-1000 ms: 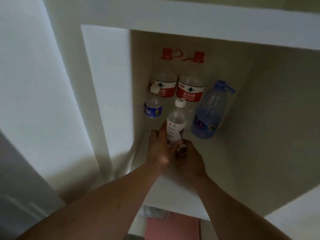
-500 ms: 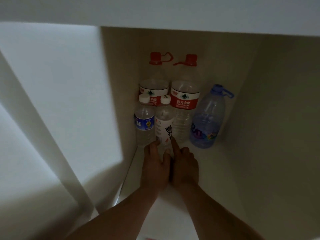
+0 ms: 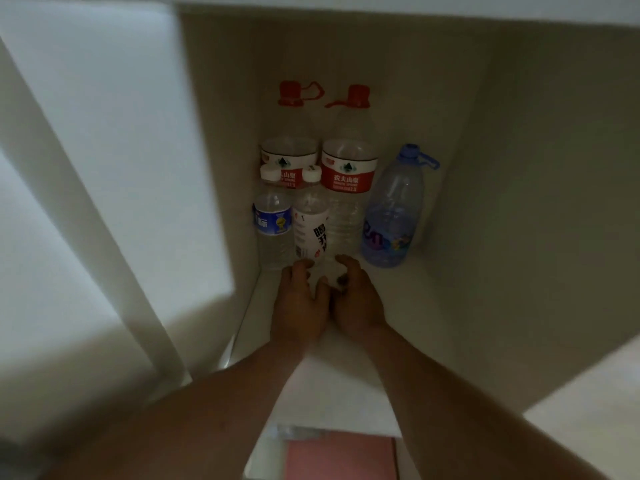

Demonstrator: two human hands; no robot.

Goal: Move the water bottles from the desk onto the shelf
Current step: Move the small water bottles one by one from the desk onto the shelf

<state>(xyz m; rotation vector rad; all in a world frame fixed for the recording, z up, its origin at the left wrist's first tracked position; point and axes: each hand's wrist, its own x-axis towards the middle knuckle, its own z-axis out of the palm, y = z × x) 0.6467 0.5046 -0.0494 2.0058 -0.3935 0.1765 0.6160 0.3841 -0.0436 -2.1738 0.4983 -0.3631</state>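
Note:
A small bottle with a white label stands upright on the shelf, beside a small blue-labelled bottle on its left. My left hand and my right hand flank its base, fingers curled against it from both sides. Behind stand two tall red-capped bottles with red labels, one on the left and one on the right. A large blue-tinted bottle with a blue handle stands to the right.
The shelf compartment has a white side wall close on the left, a back wall, and a top board overhead. Bare shelf floor lies right of my hands. A pink object shows below the shelf's front edge.
The white-labelled bottle went from held in front to standing deep on the shelf next to the blue-labelled one. My fingers, straight half a second ago, now curl at its base.

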